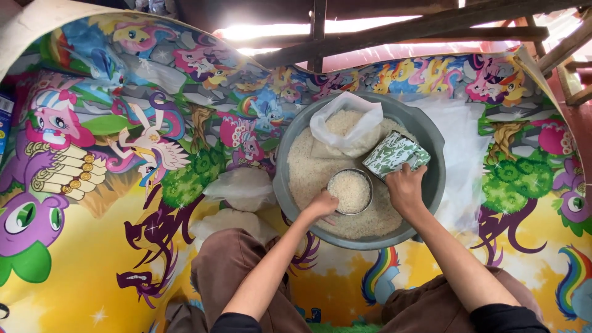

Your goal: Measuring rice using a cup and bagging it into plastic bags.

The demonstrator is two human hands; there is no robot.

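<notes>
We see both bare hands working inside a large round grey plastic basin [290, 179] filled with white uncooked rice [308, 172]. The left hand [322, 205] rests at the near-left edge of a small round metal cup [349, 191], fingers curled against its rim and side; the cup is full of rice and sits upright in the heap, roughly mid-basin. The right hand [404, 188] grips a green-and-white patterned tin can [394, 154], fingers wrapped round its lower end, the can tilted on its side just right of and above the metal cup. Whether the can touches the cup we cannot tell.

A translucent white plastic bag [345, 126] with rice in it lies on the heap at the far side of the basin, touching the can's left end. The basin sits on a bright cartoon-printed vinyl mat [92, 216]. Crumpled clear plastic bags [240, 188] lie on the mat just left of the basin, more clear plastic sheet [462, 154] to its right. Brown trousered knees [228, 265] show at the bottom, either side of the arms.
</notes>
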